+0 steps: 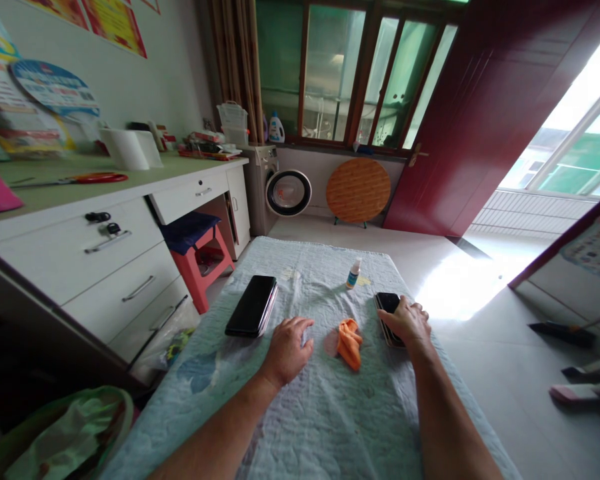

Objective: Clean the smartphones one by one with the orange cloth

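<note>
My left hand [289, 347] rests palm down on the pale blue cloth-covered table [300, 413], fingers loosely curled, holding nothing. My right hand [407, 321] lies over a dark phone [387, 304] near the table's right edge, its fingers curved over the phone. A crumpled orange cloth [350, 341] lies between the two hands. A small spray bottle [353, 273] stands upright behind the cloth. To the left of my left hand lie stacked black phones [253, 305].
A white desk with drawers [105, 247] runs along the left, with a red stool [200, 257] under it. A washing machine [275, 190] and a round wooden tabletop [358, 190] stand by the far wall. A broom [563, 331] lies on the floor at right.
</note>
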